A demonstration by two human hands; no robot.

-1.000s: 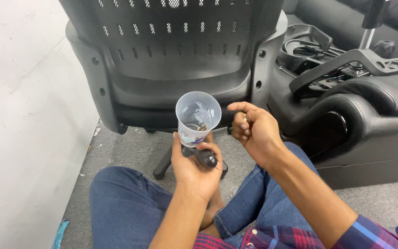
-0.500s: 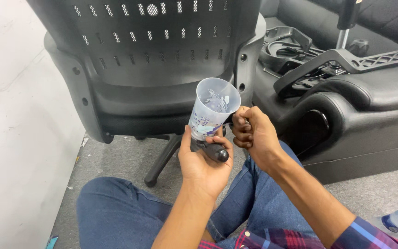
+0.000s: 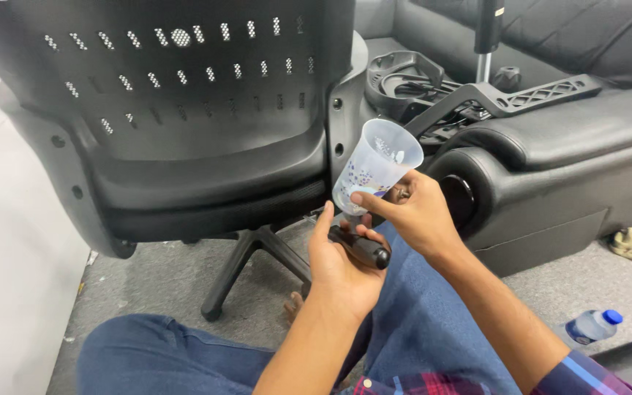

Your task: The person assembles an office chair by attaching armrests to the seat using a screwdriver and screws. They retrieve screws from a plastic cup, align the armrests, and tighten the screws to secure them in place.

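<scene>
Black mesh-backed office chair (image 3: 184,124) is filling the upper left, its star base (image 3: 250,256) standing on grey carpet (image 3: 587,285). Black leather sofa (image 3: 572,146) is lying to the right, carrying loose black plastic chair parts (image 3: 477,95). Person's blue-jeaned legs (image 3: 418,322) are crossing the foreground. A clear plastic water bottle with a blue cap (image 3: 592,325) is lying on the carpet, lower right.

Translucent plastic cup with printed pattern (image 3: 376,164) is being held tilted in mid-air, just in front of the chair's side frame. Right hand (image 3: 411,212) is closing thumb and fingers around the cup's lower part. Left hand (image 3: 345,260) is curling around a black-handled tool (image 3: 360,247), directly under the cup.

Step in hand, by judgement: the cup is passing over to the right hand, freeing the tool. Next move likely calls for keeping the cup upright; its contents cannot be made out.
</scene>
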